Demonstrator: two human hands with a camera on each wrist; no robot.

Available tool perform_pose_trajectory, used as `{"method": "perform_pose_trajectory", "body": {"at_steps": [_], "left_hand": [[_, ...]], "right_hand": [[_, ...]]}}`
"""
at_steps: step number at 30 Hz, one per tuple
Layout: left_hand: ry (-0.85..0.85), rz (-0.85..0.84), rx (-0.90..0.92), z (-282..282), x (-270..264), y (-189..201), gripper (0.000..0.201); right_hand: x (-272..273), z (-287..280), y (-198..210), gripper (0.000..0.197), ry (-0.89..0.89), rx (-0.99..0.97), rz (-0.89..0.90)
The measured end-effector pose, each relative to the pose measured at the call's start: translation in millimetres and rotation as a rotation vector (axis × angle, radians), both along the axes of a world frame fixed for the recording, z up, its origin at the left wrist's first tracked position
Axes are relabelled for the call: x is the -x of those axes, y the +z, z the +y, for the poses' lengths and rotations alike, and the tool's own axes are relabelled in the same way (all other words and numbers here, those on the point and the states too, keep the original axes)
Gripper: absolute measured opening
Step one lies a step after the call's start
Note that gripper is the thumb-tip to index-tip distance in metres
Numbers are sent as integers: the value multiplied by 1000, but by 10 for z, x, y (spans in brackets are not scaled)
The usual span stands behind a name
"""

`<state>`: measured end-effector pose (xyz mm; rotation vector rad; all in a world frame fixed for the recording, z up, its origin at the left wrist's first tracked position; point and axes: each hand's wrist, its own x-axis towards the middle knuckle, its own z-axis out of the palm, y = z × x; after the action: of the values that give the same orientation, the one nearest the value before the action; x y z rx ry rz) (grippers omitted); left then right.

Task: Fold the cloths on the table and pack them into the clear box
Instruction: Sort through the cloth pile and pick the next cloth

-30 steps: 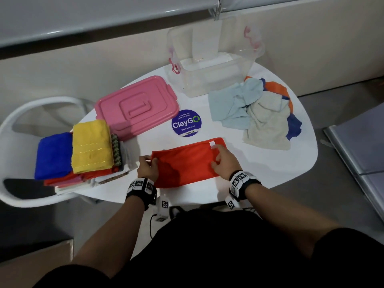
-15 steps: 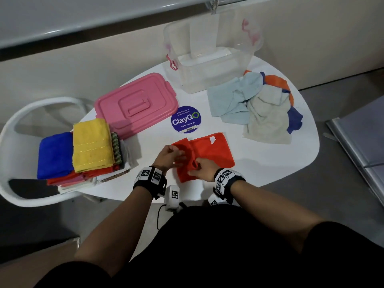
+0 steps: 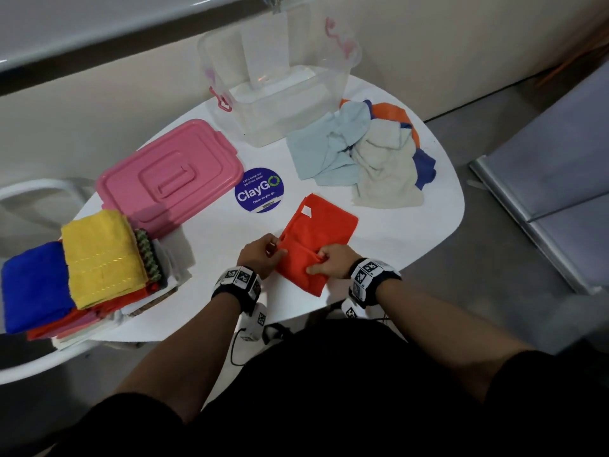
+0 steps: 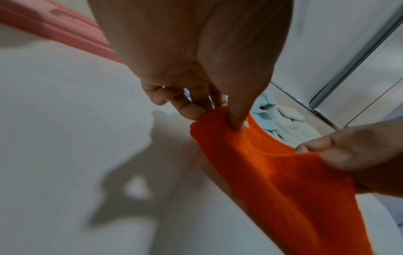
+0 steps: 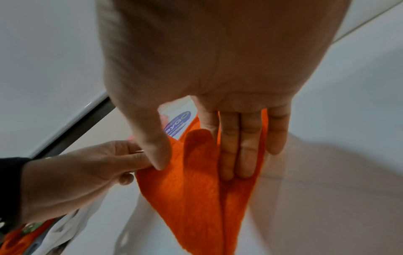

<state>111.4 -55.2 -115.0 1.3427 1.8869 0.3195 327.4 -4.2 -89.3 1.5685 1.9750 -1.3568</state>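
An orange-red cloth (image 3: 318, 232) lies folded on the white table (image 3: 412, 232), turned at an angle near the front edge. My left hand (image 3: 275, 250) pinches its near left corner between thumb and forefinger, as the left wrist view shows (image 4: 220, 117). My right hand (image 3: 318, 263) holds the near edge beside it. In the right wrist view its thumb lies on an upper layer, and its straight fingers (image 5: 240, 146) slide between the layers. The clear box (image 3: 296, 120) stands open at the back of the table, with nothing visible inside.
A heap of unfolded cloths (image 3: 362, 153), pale blue, beige, orange and dark blue, lies right of the box. The pink lid (image 3: 171, 179) and a round ClayGo sticker (image 3: 259, 190) are left of centre. Folded cloths (image 3: 92, 258) are stacked on a white chair at the left.
One second ago my hands held the cloth as a long strip by its two ends. The left end came over to the right, and now both hands grip the shorter cloth's near edge.
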Motion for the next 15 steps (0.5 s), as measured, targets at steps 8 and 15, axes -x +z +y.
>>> {"method": "perform_pose_trajectory", "body": {"at_steps": [8,15], "left_hand": [[39,62,124,-9,-22,-84,38],[7,135,65,23,-66,-36,31]], "right_hand": [[-112,-33,-4,13,-145,-171,-4],[-19,-49,76,18,-58,-221,-189]]}}
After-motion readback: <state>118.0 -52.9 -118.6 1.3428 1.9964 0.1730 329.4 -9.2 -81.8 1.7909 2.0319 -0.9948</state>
